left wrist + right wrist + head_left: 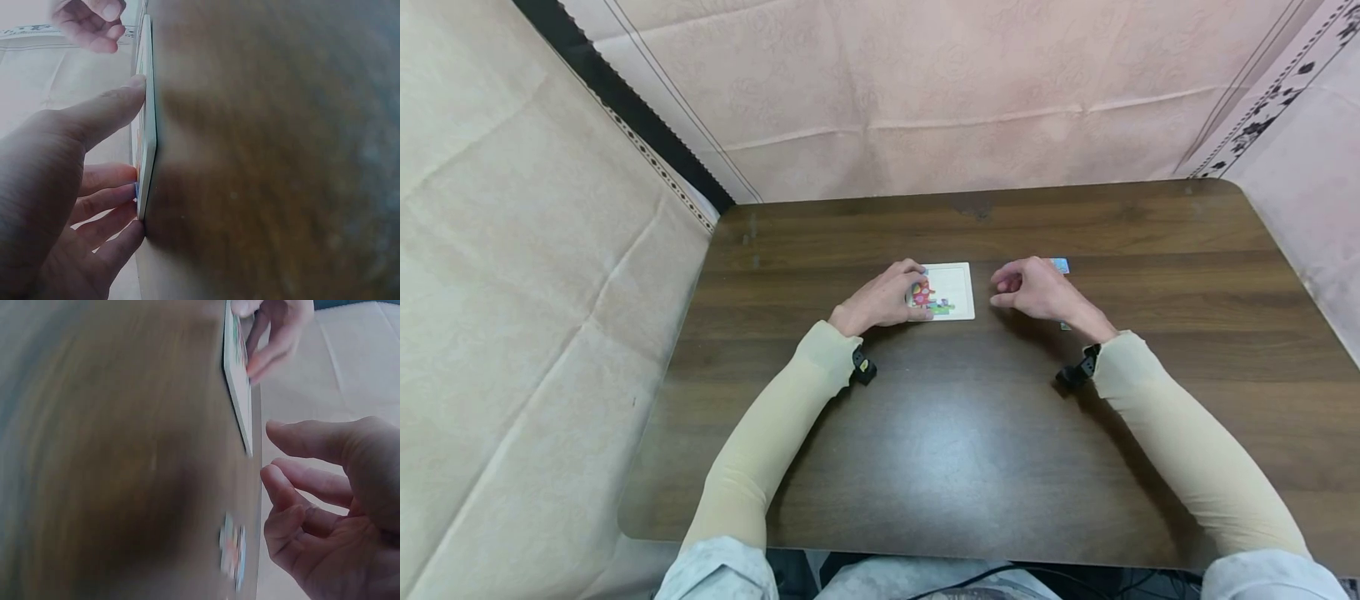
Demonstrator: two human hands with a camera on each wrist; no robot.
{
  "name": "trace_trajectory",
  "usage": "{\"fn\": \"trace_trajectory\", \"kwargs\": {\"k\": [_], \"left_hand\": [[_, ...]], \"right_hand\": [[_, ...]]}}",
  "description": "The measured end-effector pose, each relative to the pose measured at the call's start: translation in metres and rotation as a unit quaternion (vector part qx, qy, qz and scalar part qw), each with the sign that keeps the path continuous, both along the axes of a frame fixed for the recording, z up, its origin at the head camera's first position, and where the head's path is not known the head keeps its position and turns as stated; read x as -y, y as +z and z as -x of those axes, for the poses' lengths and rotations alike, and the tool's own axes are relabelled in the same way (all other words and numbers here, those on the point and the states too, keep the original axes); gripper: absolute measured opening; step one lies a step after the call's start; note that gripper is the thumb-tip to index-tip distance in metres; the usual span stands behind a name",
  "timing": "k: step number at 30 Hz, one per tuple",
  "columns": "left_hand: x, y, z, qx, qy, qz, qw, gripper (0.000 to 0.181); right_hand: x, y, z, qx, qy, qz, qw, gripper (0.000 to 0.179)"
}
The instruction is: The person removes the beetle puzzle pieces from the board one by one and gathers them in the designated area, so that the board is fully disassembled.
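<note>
Board [958, 283] lies flat on the table [925, 467], dead ahead at 12 o'clock from the person. Coloured figures show from its 6 to its 9 o'clock, partly under fingers; pale surface at 1 to 3.

Left hand [886, 297] sits at the board's 9 o'clock: thumb on the near edge, fingers bent onto the left end, so it holds the board at that corner. Right hand [1033, 287] is just off the board's 3 o'clock, apart from it: thumb and index tips near each other with a gap, other fingers loosely curled, nothing visible between them.

Loose bits by the right hand: blue piece [1061, 265] at its 1 o'clock, small piece [1065, 326] at its 5. Both partly hidden in the head view; right wrist view blurs them together, so no firm count.

Step, my read: left steadies the board, right is between pick and place, unloaded. Board looks part filled; can't tell whether the pale area is a recess.

Next move, if it's a pick: left stays planted, right goes toward its 1 or 5 o'clock, pinches one piece by the edges. Thin and flat, so likely awkward to lift; a nail under the rim should help.
</note>
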State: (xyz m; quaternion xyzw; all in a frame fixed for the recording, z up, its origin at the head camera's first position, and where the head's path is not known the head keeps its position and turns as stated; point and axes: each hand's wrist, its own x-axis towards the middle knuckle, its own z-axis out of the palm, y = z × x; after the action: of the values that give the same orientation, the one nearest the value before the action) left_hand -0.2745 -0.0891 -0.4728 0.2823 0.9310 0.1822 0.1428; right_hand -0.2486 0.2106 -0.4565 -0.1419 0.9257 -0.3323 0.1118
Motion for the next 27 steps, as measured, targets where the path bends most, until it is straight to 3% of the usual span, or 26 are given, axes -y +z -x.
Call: {"fn": "trace_trajectory", "kwargs": {"k": [12, 27], "left_hand": [[0.001, -0.003, 0.0, -0.005, 0.003, -0.006, 1.0, 0.069], [0.002, -0.001, 0.0, -0.009, 0.002, -0.013, 0.9999, 0.068]], "right_hand": [[0.041, -0.006, 0.003, 0.004, 0.055, -0.01, 0.9984, 0.034], [0.069, -0.011, 0.009, 0.004, 0.095, -0.042, 0.9946, 0.04]]}}
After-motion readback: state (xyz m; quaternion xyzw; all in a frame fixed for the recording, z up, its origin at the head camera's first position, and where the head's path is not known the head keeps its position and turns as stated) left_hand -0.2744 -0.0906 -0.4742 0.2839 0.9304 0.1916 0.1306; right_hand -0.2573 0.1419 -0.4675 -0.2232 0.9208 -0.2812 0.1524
